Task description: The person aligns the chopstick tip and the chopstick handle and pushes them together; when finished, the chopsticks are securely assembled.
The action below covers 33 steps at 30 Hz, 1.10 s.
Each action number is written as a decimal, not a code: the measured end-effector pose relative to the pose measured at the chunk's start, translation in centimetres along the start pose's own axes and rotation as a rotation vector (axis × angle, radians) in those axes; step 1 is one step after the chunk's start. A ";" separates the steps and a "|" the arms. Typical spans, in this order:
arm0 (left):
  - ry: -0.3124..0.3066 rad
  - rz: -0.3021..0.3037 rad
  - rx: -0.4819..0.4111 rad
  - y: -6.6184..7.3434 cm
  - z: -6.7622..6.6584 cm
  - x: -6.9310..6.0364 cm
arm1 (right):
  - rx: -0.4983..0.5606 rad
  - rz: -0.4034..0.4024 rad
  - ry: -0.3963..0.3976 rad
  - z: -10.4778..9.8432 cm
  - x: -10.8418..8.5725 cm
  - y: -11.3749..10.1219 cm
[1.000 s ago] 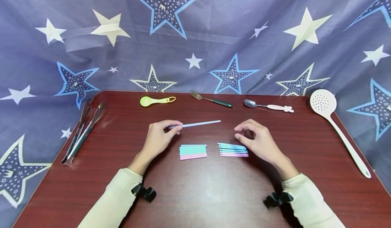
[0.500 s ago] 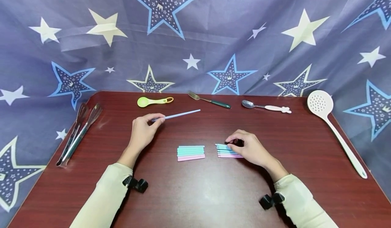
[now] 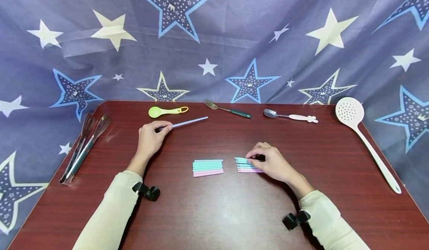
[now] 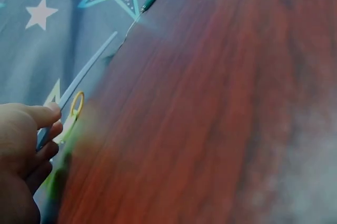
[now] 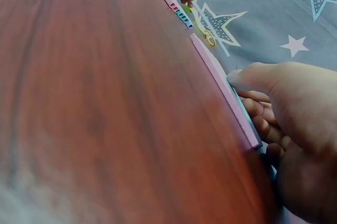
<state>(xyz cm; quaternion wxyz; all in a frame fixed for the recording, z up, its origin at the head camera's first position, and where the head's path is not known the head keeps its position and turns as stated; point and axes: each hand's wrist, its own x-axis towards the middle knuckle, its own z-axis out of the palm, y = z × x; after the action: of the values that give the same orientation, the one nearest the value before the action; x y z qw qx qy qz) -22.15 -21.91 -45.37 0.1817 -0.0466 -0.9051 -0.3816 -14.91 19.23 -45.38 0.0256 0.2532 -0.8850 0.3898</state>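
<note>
My left hand (image 3: 151, 136) pinches the near end of a long light-blue stick (image 3: 191, 122) between thumb and fingers. The stick slants up to the right, above the table's far left part. My right hand (image 3: 273, 162) is at the right row of short pastel sticks (image 3: 246, 170). Its thumb and index finger are on the far blue stick (image 3: 240, 158) of that row, pinching it, while the hand hides the row's right end. To the left lies another row of short sticks (image 3: 207, 168), blue, mint and pink side by side.
Along the back edge lie a green measuring spoon (image 3: 167, 111), a fork (image 3: 229, 109) and a spoon with a white handle (image 3: 289, 116). Metal tongs (image 3: 85, 147) rest at the left, a white skimmer (image 3: 368, 146) at the right. A star-patterned cloth (image 3: 214, 38) hangs behind the table.
My left hand has moved left and farther back with the long stick. My right hand has come down and left onto the right row's far stick. The view has shifted slightly.
</note>
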 end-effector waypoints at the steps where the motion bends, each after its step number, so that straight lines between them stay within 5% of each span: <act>1: -0.002 0.002 0.001 -0.1 0.0 0.1 | 0.001 0.000 0.002 0.0 0.0 0.0; 22: -0.085 0.018 0.055 -0.5 0.5 0.3 | 0.002 -0.019 0.026 0.2 -0.1 0.0; 28: -0.047 -0.021 0.010 -0.1 0.0 0.4 | 0.007 -0.029 0.038 0.3 -0.2 0.1; 33: -0.013 -0.037 -0.042 1.4 -0.6 -0.2 | 0.008 -0.025 0.032 0.3 -0.1 0.1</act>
<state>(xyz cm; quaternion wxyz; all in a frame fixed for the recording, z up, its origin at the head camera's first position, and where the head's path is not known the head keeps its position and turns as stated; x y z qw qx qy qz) -21.43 -21.31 -44.13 0.1677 -0.0363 -0.8987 -0.4036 -14.83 19.17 -45.69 0.0434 0.2580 -0.8797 0.3971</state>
